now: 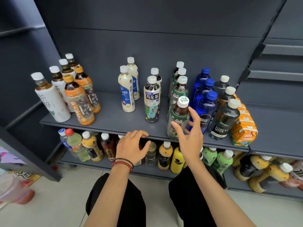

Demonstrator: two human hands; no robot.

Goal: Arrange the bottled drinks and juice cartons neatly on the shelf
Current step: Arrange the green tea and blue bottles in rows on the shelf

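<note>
Head view is showing the right hand [190,136] hovering at the green tea bottle [178,114], which is standing upright at the front edge of the shelf [106,118], foremost in its row. The fingers are spreading wide, with the thumb low by the label and the forefinger near the shoulder; I cannot tell whether they are touching the bottle. The left hand [131,148] is resting loosely bent fingertips on the shelf lip, holding nothing. Blue bottles [206,108] are lining up just right of the green row, then soda bottles [224,120], then orange cartons [244,126] at the right end. An oolong bottle [152,102] and cream bottles [127,94] are standing mid-shelf.
</note>
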